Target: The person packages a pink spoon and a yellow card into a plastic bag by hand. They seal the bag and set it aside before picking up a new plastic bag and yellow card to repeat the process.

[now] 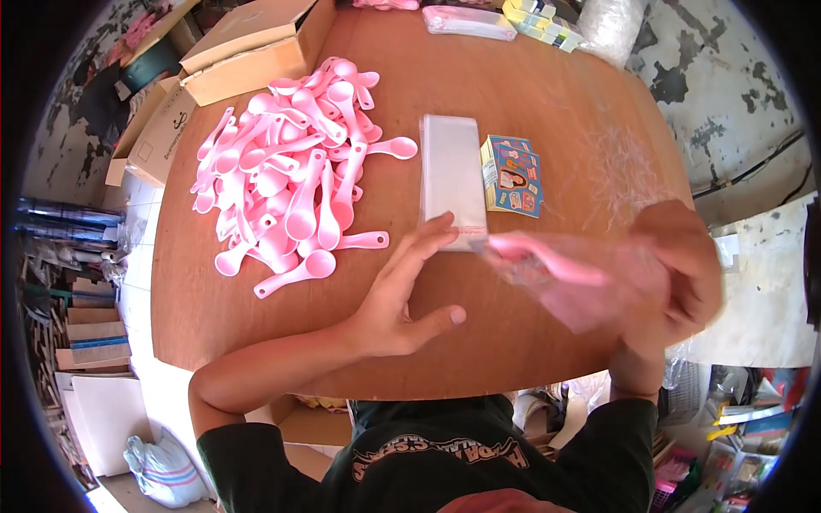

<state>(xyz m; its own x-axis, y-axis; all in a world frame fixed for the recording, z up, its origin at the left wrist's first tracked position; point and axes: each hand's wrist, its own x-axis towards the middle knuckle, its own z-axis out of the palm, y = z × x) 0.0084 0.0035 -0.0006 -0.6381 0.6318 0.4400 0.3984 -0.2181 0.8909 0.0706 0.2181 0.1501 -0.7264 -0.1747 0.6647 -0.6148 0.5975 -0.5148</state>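
My left hand (406, 295) is open with its fingers spread, fingertips at the lower end of a stack of clear plastic bags (451, 162). On the right, my right hand (684, 274) is closed on a clear plastic bag, smeared by motion. A pink measuring spoon (556, 256) shows in this bag, pointing toward my left hand. Just above it lies a small stack of blue printed cards (516, 179). To the left of the plastic bags, a large heap of pink measuring spoons (291, 162) covers part of the wooden table (385, 68).
A cardboard box (256, 51) stands at the table's back left, another (154, 132) beside the table. Along the back edge are a packed bundle of bags (469, 23), yellow card packs (543, 21) and a plastic roll (611, 30). Plastic scraps (629, 175) lie at the right.
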